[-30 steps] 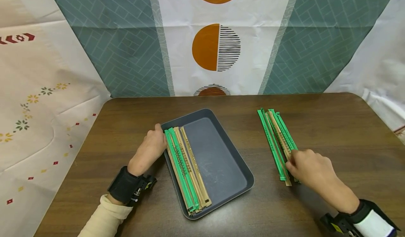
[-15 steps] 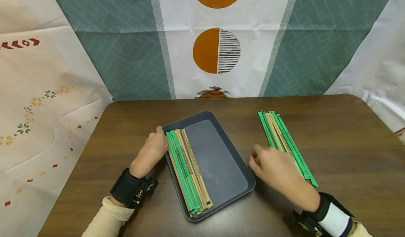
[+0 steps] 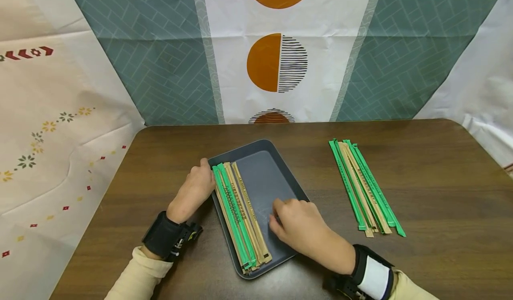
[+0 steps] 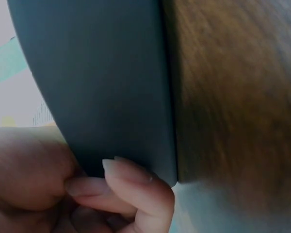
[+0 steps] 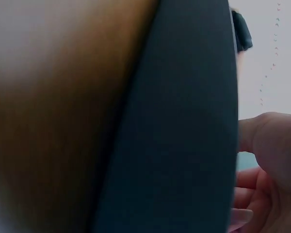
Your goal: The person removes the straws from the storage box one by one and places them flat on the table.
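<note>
A dark grey rectangular tray (image 3: 266, 175) lies angled on the table, with several green and tan paper-wrapped chopsticks (image 3: 236, 220) side by side along its left half. My left hand (image 3: 196, 184) grips the tray's upper left edge; in the left wrist view its fingers (image 4: 136, 182) bend against the tray's outer wall (image 4: 97, 87). Over the tray's right half hovers my right hand (image 3: 300, 226), fingers loosely bent. The right wrist view shows that hand (image 5: 276, 170) beyond the tray wall (image 5: 179, 121), partly hidden, with nothing visible between thumb and fingers.
A second bunch of green and tan wrapped chopsticks (image 3: 364, 188) lies on the brown wooden table (image 3: 449, 188) to the right of the tray. Patterned cloths hang behind the table (image 3: 276, 64) and at its sides.
My right hand has left the bunch on the right and moved left until it is over the tray. That bunch now lies slightly spread. The left hand keeps its hold on the tray.
</note>
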The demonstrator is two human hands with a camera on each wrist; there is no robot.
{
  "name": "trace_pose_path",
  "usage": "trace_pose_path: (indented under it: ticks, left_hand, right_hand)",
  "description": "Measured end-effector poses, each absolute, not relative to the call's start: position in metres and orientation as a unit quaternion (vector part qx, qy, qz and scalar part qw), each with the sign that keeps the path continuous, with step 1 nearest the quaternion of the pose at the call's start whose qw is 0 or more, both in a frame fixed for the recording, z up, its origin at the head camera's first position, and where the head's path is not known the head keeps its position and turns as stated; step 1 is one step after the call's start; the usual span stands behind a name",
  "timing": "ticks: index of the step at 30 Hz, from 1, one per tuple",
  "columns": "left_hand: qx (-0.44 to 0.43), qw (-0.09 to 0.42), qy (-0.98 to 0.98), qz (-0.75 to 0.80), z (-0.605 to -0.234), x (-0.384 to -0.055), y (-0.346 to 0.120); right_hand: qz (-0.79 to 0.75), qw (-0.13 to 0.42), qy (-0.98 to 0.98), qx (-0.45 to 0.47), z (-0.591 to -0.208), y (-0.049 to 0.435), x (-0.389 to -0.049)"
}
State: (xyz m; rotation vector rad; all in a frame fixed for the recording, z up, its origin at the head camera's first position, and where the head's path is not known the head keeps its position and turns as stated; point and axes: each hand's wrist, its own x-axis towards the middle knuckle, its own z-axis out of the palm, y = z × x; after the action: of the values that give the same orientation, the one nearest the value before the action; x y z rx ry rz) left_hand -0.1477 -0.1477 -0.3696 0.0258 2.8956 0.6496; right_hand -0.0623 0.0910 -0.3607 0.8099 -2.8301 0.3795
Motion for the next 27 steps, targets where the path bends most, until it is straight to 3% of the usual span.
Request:
trace_pose_path:
  ticks: [10,27]
  left_hand:
    - [-0.010,0.098,0.971,0.217,-0.370,-0.150,-0.145]
    - [-0.003,0.088,0.973,0.214,-0.370,-0.149,-0.146]
  right_hand:
    - [0.142,0.043,-0.941,0.303,-0.377,0.069,-0.054]
    - [0.165,0.034,-0.948,0.271,-0.377,0.070,-0.054]
